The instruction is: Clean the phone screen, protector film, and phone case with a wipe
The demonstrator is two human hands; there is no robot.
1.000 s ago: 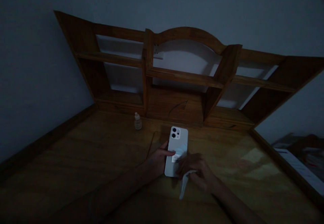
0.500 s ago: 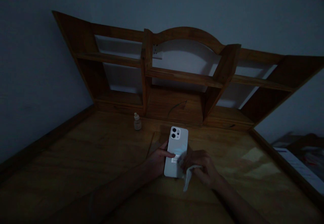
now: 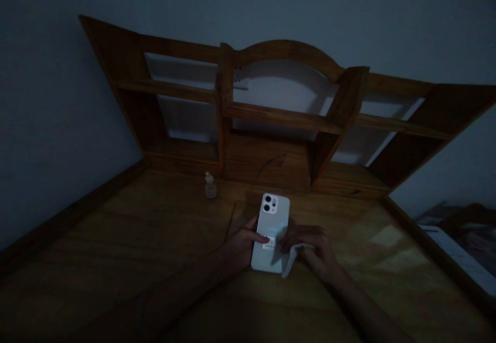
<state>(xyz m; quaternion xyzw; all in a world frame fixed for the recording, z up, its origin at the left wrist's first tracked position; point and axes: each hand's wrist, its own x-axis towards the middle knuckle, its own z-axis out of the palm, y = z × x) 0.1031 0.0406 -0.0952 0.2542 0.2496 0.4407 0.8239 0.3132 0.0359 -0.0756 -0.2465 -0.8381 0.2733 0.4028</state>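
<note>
A pale smartphone [image 3: 273, 224], its back and camera block facing up, is gripped along its left edge by my left hand [image 3: 242, 247]. The thumb of that hand lies across the back, on a small white label [image 3: 269, 246]. At the phone's lower right edge, my right hand [image 3: 312, 247] is closed on a thin white cloth or tissue [image 3: 290, 263]; which of the two I cannot tell. The cloth's loose end hangs down beside the phone's lower corner. The right fingertips are at the phone's edge, close to the label.
Behind the phone, a small dropper-type bottle [image 3: 210, 186] stands upright on the wooden desk [image 3: 174, 219]. A wooden shelf unit [image 3: 279, 118] rises along the desk's back. On the wall is a socket [image 3: 241, 80]. Papers or a box [image 3: 457, 255] lie beyond the right edge.
My right hand has shifted slightly right and up with the cloth, showing more of the phone's lower back. The cloth's hanging end has risen. My left hand keeps its hold.
</note>
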